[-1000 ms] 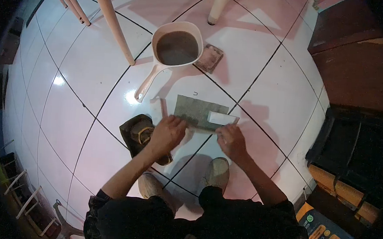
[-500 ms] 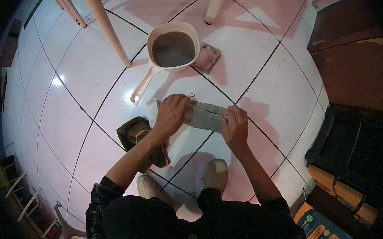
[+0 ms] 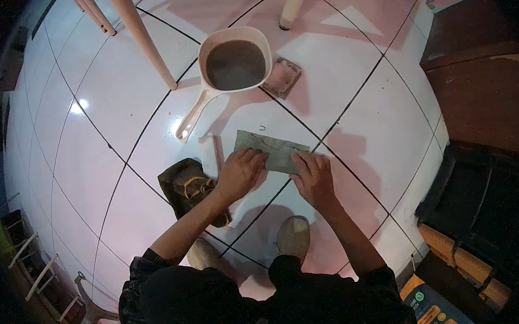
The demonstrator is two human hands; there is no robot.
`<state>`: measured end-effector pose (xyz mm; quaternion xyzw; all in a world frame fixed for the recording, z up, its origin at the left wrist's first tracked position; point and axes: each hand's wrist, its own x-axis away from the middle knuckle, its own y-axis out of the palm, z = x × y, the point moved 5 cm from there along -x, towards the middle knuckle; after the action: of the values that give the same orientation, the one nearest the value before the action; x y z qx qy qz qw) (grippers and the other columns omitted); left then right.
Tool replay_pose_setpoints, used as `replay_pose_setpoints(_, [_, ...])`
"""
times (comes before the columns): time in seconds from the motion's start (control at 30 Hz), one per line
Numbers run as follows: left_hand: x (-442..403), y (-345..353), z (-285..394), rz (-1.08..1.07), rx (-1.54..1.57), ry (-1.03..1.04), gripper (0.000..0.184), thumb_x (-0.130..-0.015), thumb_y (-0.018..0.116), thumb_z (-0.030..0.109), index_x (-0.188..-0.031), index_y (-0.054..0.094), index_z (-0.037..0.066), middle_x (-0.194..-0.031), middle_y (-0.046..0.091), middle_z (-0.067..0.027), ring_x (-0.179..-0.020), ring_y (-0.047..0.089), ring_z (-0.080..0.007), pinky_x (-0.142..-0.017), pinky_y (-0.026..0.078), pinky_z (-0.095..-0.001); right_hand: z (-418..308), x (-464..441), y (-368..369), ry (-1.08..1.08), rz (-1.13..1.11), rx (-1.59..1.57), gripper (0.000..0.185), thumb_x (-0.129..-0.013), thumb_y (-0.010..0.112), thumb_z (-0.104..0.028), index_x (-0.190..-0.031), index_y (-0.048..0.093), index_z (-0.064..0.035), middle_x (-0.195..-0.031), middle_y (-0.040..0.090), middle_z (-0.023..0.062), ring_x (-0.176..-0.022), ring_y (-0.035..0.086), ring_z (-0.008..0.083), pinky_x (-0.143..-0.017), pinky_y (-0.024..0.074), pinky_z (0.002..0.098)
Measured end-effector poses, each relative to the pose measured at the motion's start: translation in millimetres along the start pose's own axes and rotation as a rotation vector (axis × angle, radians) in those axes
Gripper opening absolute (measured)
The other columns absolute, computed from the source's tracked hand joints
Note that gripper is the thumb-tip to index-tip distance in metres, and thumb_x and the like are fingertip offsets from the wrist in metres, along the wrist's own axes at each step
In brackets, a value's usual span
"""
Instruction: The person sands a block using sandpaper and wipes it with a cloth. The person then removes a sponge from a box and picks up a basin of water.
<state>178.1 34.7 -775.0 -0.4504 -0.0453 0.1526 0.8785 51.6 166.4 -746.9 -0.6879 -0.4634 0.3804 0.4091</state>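
A flat, grey-green strip of sheet material (image 3: 277, 146), with a dark slit or fold line along its upper part, lies crosswise before me. I cannot tell whether it is cloth or paper. My left hand (image 3: 242, 171) closes on its lower edge, left of the middle, fingers curled. Near the right end my right hand (image 3: 314, 176) pinches the strip with fingertips and thumb. Left of my left hand lies a dark brown-green item with a yellow cord (image 3: 194, 186), partly hidden by the forearm. Beside it is a pale flat piece (image 3: 210, 150).
A pale dipper (image 3: 200, 108) of dark liquid stands ahead, touching or nearly touching a pinkish square block (image 3: 284, 78). A tiny bent wire (image 3: 263, 128) lies beyond the strip. Wooden legs (image 3: 138, 33) rise behind. Brown furniture (image 3: 474, 98) borders the right; my shoe (image 3: 293, 235) is below.
My left hand has slid from the strip's left end to its lower edge, uncovering that end. My right hand has shifted slightly down and left along the strip.
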Motion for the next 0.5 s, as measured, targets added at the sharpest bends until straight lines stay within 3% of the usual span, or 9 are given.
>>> replay_pose_setpoints(0.1, [-4.4, -7.9, -3.5, 0.003, -0.030, -0.121, 0.031, -0.081, 0.060, 0.012, -0.112, 0.059, 0.008, -0.096, 0.062, -0.0094, -0.091, 0.057, -0.0291, -0.079, 0.046, -0.0420, 3.0, 2.4, 2.8, -0.042, 0.009, -0.001, 0.049, -0.067, 0.073, -0.010, -0.113, 0.060, -0.0072, -0.108, 0.056, 0.0078, -0.100, 0.051, 0.0262, -0.090, 0.0384, 0.0411])
replay_pose_setpoints(0.3, [-1.5, -3.0, -19.8, 0.060, -0.222, -0.112, 0.025, -0.079, 0.058, 0.011, -0.104, 0.058, 0.010, -0.086, 0.058, -0.0082, -0.082, 0.057, -0.0284, -0.070, 0.046, -0.0441, 10.8, 9.8, 12.7, -0.131, 0.074, -0.034, 0.040, -0.070, 0.068, -0.002, -0.109, 0.065, -0.0082, -0.108, 0.057, 0.0096, -0.101, 0.054, 0.0281, -0.088, 0.0432, 0.0423])
replay_pose_setpoints(0.37, [-0.8, -6.2, -20.3, 0.024, -0.257, -0.124, 0.024, -0.079, 0.058, 0.012, -0.103, 0.058, 0.009, -0.088, 0.058, -0.0078, -0.082, 0.056, -0.0282, -0.074, 0.046, -0.0440, 14.6, 11.1, 16.8, -0.123, 0.053, -0.101, 0.035, -0.076, 0.064, -0.004, -0.110, 0.065, -0.0089, -0.111, 0.057, 0.0117, -0.104, 0.054, 0.0300, -0.090, 0.0441, 0.0443])
replay_pose_setpoints(0.5, [-1.4, -14.2, -13.8, 0.070, -0.229, -0.082, 0.026, -0.080, 0.062, 0.018, -0.105, 0.057, 0.010, -0.099, 0.058, -0.0077, -0.090, 0.056, -0.0281, -0.082, 0.045, -0.0415, 14.7, 6.1, 13.0, -0.116, 0.051, -0.145, 0.040, -0.069, 0.068, 0.003, -0.107, 0.065, -0.0091, -0.107, 0.057, 0.0111, -0.102, 0.056, 0.0298, -0.086, 0.0461, 0.0440])
